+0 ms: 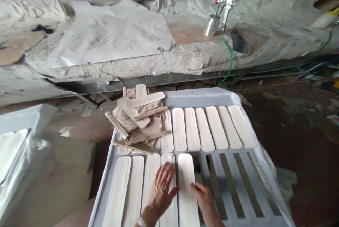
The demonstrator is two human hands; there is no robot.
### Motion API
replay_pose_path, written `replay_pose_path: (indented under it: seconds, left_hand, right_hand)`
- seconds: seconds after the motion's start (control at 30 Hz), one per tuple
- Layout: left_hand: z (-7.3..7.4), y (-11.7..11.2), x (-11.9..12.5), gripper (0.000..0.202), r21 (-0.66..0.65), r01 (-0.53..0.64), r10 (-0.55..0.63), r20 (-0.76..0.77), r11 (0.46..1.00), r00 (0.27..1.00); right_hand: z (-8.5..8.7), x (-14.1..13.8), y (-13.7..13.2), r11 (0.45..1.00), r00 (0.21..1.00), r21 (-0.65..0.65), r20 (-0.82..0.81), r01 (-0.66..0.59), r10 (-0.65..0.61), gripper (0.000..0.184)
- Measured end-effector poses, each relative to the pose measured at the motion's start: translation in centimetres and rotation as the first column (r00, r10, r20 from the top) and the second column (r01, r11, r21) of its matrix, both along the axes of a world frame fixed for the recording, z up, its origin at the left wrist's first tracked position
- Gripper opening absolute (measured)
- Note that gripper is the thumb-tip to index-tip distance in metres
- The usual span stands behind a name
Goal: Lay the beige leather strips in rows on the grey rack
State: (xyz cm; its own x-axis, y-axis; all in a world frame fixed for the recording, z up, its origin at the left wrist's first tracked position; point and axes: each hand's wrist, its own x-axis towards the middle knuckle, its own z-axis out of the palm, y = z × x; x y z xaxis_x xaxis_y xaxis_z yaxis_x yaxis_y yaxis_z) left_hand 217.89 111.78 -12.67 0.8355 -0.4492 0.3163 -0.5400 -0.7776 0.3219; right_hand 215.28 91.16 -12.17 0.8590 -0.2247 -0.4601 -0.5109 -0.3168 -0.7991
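My left hand (161, 188) lies flat with fingers spread on a pale wooden slat (167, 159) in the near row of a white slotted tray (201, 98). My right hand (204, 198) touches the right edge of the neighbouring slat (186, 181) with its fingertips, fingers extended and holding nothing. Several slats fill the near row's left part (124, 188). A far row of slats (212, 128) runs across the tray. A loose pile of slats and beige pieces (140, 119) sits on the tray's far left corner.
A spray gun with a metal cup (218, 16) and a green hose (230, 60) rests on a paper-covered bench (119, 32) beyond the tray. Another white tray (16, 138) is at the left. Open slots (233, 184) lie right of my hands.
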Motion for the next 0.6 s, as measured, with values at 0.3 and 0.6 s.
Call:
replay_pose_path:
  seconds: [0.3,0.6]
  left_hand:
    - [0.7,-0.2,-0.3,0.069,0.065,0.018,-0.016,-0.035,0.998,0.999]
    - [-0.8,-0.3,0.4,0.060,0.114,0.144,-0.158,0.131,0.983,0.979]
  right_hand:
    - [-0.1,1.7,-0.2,0.982,0.985,-0.088,-0.062,-0.169,0.164,0.044]
    - [-0.5,2.3,-1.2,0.756,0.930,-0.546,-0.154,-0.362,0.334,0.031]
